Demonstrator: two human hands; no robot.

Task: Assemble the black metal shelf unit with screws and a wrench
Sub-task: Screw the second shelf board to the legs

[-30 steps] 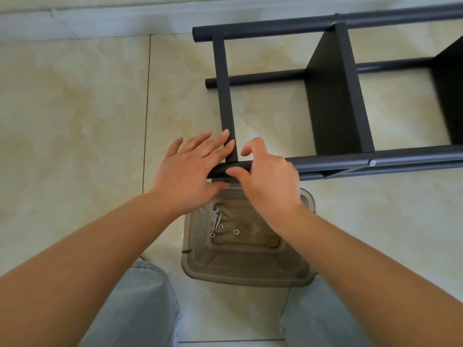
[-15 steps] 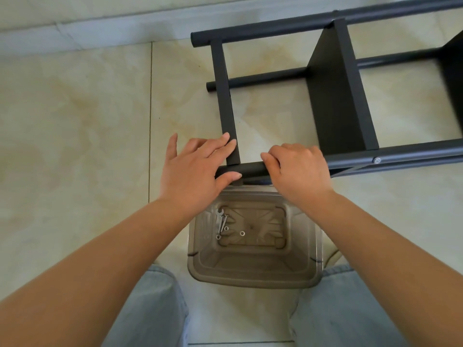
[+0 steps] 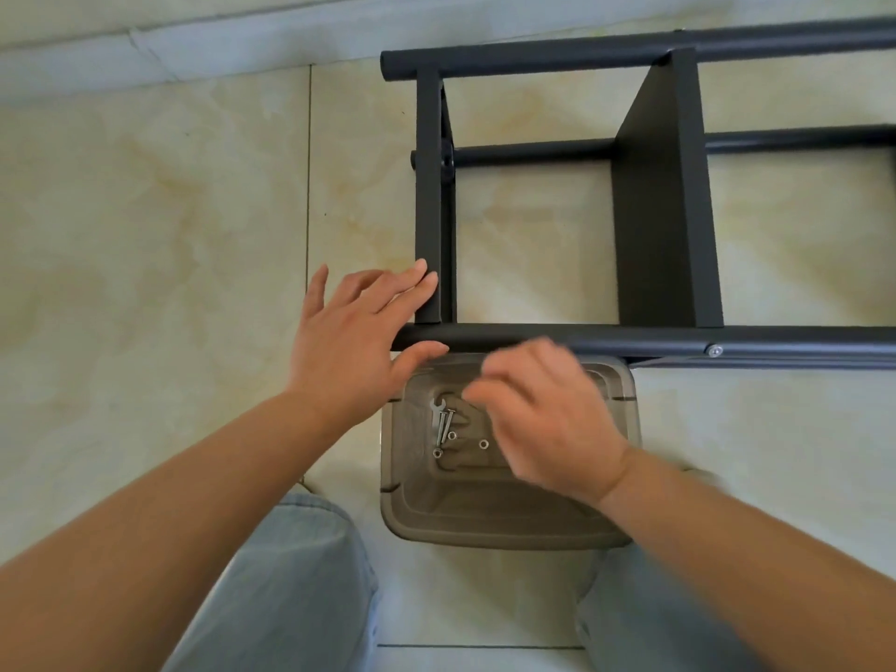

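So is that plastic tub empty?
No. The tub holds a small wrench, two screws and a few nuts on its bottom; the right hand hides part of it.

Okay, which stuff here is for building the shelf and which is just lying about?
For the job: black shelf frame; wrench, screws and nuts in the plastic tub; fitted bolt.
Lying about: nothing loose, only floor tiles and baseboard.

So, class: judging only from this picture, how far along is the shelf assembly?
Done: the shelf frame lies on the floor with a panel fitted and one screw already in the near tube.
In hand: the left hand steadies the corner joint; the right hand, blurred, hovers over the bin.
Left: the wrench, bolts and nuts lie unused inside.
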